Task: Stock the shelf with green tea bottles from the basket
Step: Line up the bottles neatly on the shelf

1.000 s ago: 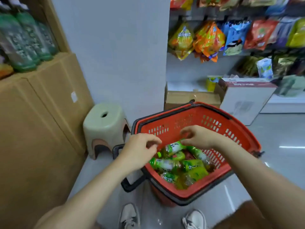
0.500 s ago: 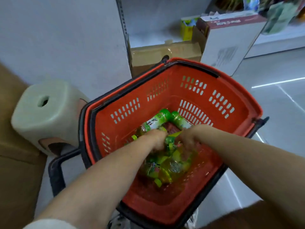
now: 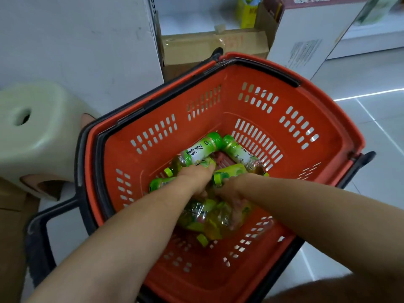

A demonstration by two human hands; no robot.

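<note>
We see green-labelled, green-capped bottles (image 3: 197,153) of amber tea heaped in the red basket (image 3: 328,119), roughly seven; left hand (image 3: 196,178) and right hand (image 3: 229,191) buried, finger state indeterminable.

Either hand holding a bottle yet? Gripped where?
Cannot tell. Left hand and right hand are down among the bottles in the basket; fingers hidden.

Pale wall (image 3: 76,40), glossy tiled floor (image 3: 371,127), cream plastic stool (image 3: 32,132), cardboard boxes (image 3: 214,49) behind.
</note>
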